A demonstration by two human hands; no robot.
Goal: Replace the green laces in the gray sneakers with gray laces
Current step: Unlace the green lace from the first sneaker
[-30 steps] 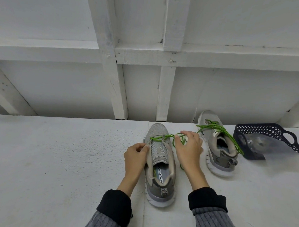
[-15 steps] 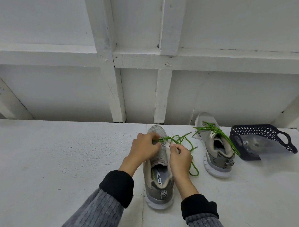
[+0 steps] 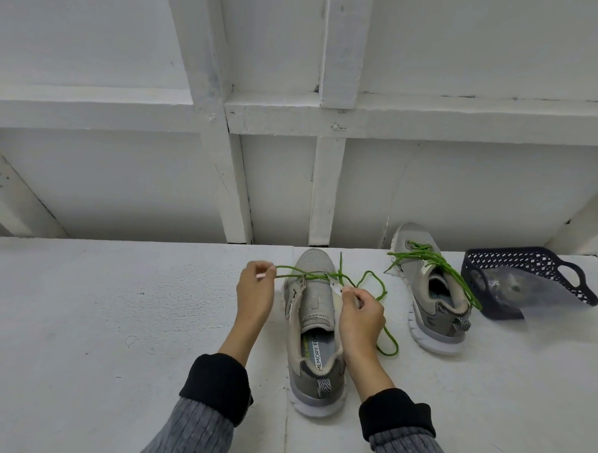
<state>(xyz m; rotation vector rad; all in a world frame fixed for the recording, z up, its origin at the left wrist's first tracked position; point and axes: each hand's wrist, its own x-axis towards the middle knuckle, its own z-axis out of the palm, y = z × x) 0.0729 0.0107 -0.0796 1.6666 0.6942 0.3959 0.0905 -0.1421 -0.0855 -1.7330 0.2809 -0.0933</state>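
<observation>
I'm at a white painted desk (image 3: 81, 319) with a slightly rough, speckled top and a thin seam running front to back down the middle. Off to my right there's a dark navy plastic basket with a lattice wall and a cut-out handle (image 3: 529, 267), tipped over on its side with the opening facing me, and a crinkly clear plastic bag (image 3: 514, 287) is sitting inside it. Behind the desk is a white wooden wall (image 3: 122, 170) with chunky painted beams (image 3: 327, 179) crossing it, paint a bit chipped at the joints.
</observation>
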